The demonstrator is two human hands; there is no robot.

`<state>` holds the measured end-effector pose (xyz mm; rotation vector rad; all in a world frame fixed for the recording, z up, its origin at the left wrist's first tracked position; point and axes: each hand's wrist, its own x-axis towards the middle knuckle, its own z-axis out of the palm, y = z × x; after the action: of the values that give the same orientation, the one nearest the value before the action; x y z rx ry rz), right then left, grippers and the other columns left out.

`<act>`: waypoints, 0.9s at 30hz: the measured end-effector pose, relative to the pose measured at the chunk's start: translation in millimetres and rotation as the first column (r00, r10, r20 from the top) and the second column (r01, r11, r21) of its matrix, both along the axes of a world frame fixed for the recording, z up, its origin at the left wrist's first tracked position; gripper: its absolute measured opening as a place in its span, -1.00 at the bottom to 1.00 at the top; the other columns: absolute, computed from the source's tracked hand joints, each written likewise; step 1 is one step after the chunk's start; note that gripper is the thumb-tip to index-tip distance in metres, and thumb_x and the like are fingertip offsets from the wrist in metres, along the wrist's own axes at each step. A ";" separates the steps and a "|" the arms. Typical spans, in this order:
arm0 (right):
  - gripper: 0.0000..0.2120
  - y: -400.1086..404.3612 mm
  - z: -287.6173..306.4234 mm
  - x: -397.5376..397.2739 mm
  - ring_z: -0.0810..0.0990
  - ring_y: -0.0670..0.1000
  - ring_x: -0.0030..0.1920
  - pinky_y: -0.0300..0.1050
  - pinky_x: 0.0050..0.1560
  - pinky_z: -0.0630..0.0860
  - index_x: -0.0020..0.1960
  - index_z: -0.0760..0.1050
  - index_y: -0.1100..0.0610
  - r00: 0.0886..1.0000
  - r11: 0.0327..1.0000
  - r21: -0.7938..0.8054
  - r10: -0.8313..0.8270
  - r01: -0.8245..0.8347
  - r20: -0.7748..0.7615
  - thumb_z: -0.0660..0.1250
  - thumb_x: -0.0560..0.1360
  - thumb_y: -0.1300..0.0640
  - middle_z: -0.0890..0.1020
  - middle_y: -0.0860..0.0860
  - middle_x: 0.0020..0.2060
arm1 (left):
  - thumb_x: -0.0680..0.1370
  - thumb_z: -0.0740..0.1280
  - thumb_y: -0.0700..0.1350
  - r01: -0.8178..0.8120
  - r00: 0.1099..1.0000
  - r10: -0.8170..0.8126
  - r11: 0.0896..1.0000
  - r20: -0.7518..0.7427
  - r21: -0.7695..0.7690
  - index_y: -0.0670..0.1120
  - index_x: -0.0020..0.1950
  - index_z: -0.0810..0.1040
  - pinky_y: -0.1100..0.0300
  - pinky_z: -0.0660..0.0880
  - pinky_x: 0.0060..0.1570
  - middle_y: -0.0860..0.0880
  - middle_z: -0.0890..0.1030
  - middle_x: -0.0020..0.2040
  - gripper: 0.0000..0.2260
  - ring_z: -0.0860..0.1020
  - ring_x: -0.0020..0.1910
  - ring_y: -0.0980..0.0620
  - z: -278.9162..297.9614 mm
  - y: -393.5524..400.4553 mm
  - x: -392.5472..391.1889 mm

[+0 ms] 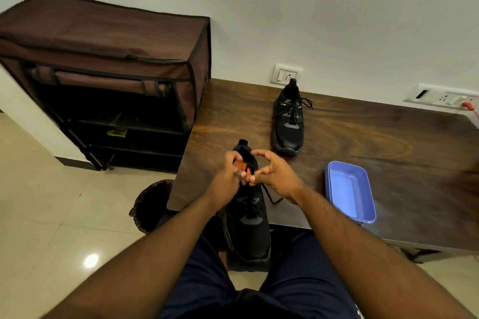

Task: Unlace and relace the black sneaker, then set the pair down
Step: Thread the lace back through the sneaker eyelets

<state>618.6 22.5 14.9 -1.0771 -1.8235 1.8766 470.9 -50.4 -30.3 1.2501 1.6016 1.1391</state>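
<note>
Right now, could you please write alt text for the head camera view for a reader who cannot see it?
A person's left hand and right hand pinch the lace at the top of a black sneaker held over their lap at the table edge. The second sneaker, laced, stands on the table, a blue tray to its right and a brown shoe rack to the left.

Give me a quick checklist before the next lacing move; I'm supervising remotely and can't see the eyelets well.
1. Near sneaker steadied, heel on the table edge, toe toward the lap: ok.
2. Left hand gripping at the tongue: ok.
3. Right hand pinching the lace: ok.
4. Lace free end loose on the table, not snagged: ok.
5. Which eyelet comes next: cannot tell, fingers hide it.
6. Second sneaker laced, upright, out of the way: ok.
</note>
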 end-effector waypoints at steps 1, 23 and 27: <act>-0.49 2.3 2.9 1.4 0.68 -0.06 -0.29 -0.22 -0.11 0.61 0.25 0.38 0.07 0.998 0.998 -0.012 0.054 -0.054 0.027 0.34 0.44 0.50 0.69 0.04 -0.34 | 0.59 0.15 -0.24 0.086 0.992 -0.086 0.996 -0.091 0.005 0.06 0.19 0.21 0.22 0.51 -0.21 -0.16 0.55 -0.14 -0.73 0.54 -0.20 -0.07 -0.8 -0.7 -2.3; -0.50 0.7 -36.9 -11.1 0.54 -0.01 -0.21 -0.18 -0.24 0.46 -0.35 0.22 -0.04 0.990 0.669 0.742 -0.067 -0.046 0.122 0.51 0.33 0.34 0.55 0.04 -0.18 | 0.57 0.37 -0.22 -0.496 0.731 0.569 0.822 0.377 -0.279 -0.18 -0.16 0.58 0.20 0.53 -0.39 -0.13 0.62 -0.21 -0.89 0.58 -0.27 -0.01 -17.7 28.3 23.4; -0.54 -0.7 -34.6 -11.7 0.57 0.01 -0.26 -0.07 -0.29 0.51 -0.35 0.22 -0.06 0.991 0.587 0.806 -0.042 -0.075 0.123 0.45 0.39 0.31 0.55 -0.02 -0.31 | 0.55 0.35 -0.33 -0.432 0.669 0.573 0.818 0.474 -0.379 -0.22 0.04 0.55 0.32 0.43 -0.55 -0.18 0.61 -0.12 -0.91 0.54 -0.36 0.03 -6.9 31.7 18.3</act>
<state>606.9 21.9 -19.6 -0.8116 -2.3728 0.7306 489.2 -18.7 -37.2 0.2219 1.5718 1.4364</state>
